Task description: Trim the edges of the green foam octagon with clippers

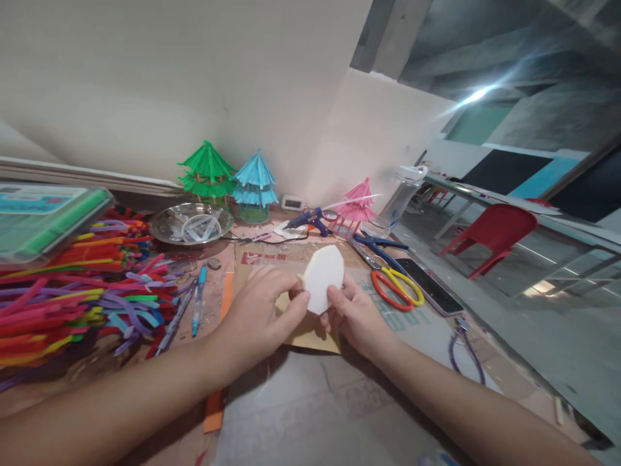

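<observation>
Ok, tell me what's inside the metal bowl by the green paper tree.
The metal bowl holds a few pale, clear-looking strips or pieces lying flat on its bottom. What they are is too small to tell, and the near rim hides the front part of the inside.

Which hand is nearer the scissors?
Right. The right hand holds the white piece just left of the scissors; the left hand grips the piece's far side, farther from them.
</observation>
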The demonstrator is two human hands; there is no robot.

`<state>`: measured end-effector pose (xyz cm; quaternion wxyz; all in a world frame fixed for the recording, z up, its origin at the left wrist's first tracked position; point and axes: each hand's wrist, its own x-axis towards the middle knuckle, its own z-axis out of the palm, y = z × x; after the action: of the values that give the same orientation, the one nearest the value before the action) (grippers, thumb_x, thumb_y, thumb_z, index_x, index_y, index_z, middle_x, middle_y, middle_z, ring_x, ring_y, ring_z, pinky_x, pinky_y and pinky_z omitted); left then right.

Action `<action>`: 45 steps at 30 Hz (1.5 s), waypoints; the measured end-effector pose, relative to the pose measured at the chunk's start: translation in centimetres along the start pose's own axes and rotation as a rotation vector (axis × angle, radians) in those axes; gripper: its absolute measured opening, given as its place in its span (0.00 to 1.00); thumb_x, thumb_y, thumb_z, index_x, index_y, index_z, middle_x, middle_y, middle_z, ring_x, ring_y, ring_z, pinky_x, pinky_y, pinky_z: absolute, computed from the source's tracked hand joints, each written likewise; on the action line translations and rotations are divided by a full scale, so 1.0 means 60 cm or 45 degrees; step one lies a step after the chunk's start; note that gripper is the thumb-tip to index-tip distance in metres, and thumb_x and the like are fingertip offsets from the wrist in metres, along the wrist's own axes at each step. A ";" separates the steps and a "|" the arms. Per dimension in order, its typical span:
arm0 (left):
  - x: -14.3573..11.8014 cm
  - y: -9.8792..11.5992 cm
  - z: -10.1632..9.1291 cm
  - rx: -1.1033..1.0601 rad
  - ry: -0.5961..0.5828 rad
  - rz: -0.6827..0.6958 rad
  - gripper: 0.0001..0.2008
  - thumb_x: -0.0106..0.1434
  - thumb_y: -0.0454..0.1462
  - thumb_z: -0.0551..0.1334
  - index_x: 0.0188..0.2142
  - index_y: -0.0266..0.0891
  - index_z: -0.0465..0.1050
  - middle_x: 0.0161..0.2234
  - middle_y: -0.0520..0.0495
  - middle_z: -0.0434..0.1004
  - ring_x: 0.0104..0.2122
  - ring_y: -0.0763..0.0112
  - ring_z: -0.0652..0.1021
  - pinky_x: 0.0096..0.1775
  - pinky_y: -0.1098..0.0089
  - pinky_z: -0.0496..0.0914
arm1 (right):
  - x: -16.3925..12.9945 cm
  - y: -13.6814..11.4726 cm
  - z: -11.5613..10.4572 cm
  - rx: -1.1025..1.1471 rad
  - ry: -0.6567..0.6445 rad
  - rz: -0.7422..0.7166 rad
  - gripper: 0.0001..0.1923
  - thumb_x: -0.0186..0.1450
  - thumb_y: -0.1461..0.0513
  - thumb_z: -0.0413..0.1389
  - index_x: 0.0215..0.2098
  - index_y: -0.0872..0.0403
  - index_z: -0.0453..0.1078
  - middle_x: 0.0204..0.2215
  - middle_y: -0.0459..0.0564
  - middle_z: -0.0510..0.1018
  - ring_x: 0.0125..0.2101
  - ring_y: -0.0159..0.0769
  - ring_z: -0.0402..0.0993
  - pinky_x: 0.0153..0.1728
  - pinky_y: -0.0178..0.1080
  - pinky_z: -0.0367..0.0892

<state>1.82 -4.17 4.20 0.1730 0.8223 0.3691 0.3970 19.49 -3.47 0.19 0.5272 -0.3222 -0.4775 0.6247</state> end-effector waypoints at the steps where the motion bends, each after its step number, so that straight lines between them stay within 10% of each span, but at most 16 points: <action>1: 0.003 -0.005 0.000 0.026 0.002 0.005 0.10 0.62 0.37 0.53 0.25 0.39 0.64 0.26 0.53 0.68 0.31 0.70 0.68 0.36 0.69 0.62 | 0.000 -0.001 -0.001 -0.041 0.055 -0.045 0.23 0.54 0.52 0.64 0.40 0.53 0.62 0.20 0.41 0.74 0.14 0.25 0.68 0.13 0.27 0.64; 10: 0.011 -0.060 0.011 0.239 -0.090 -0.050 0.05 0.58 0.35 0.54 0.33 0.39 0.67 0.36 0.47 0.73 0.40 0.63 0.71 0.44 0.62 0.64 | 0.001 -0.001 -0.011 -0.257 0.244 -0.081 0.21 0.56 0.52 0.60 0.42 0.54 0.63 0.26 0.48 0.76 0.16 0.29 0.68 0.14 0.33 0.66; 21: -0.001 -0.089 0.031 0.473 -0.376 0.012 0.16 0.57 0.39 0.57 0.44 0.35 0.68 0.46 0.40 0.70 0.49 0.55 0.67 0.52 0.54 0.61 | -0.007 -0.003 -0.013 -1.719 0.170 -0.197 0.15 0.62 0.55 0.47 0.37 0.57 0.69 0.32 0.56 0.77 0.32 0.43 0.72 0.32 0.40 0.63; 34: -0.004 -0.091 0.035 0.490 -0.372 0.031 0.15 0.58 0.40 0.55 0.44 0.38 0.67 0.47 0.41 0.69 0.50 0.55 0.67 0.52 0.54 0.60 | 0.008 -0.006 -0.006 -1.660 0.137 -0.112 0.22 0.59 0.59 0.51 0.52 0.58 0.62 0.29 0.51 0.76 0.25 0.37 0.69 0.25 0.35 0.59; 45: -0.004 -0.091 0.035 0.507 -0.382 0.046 0.14 0.58 0.39 0.56 0.43 0.38 0.67 0.46 0.42 0.69 0.49 0.56 0.67 0.52 0.56 0.61 | 0.014 -0.025 -0.009 -1.695 0.178 -0.236 0.16 0.62 0.56 0.48 0.42 0.56 0.67 0.31 0.53 0.77 0.31 0.42 0.73 0.30 0.38 0.63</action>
<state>0.79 -0.66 -0.37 0.0533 0.8964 0.3953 0.1932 20.29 -2.52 1.54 0.2973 -0.5755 -0.7512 0.1272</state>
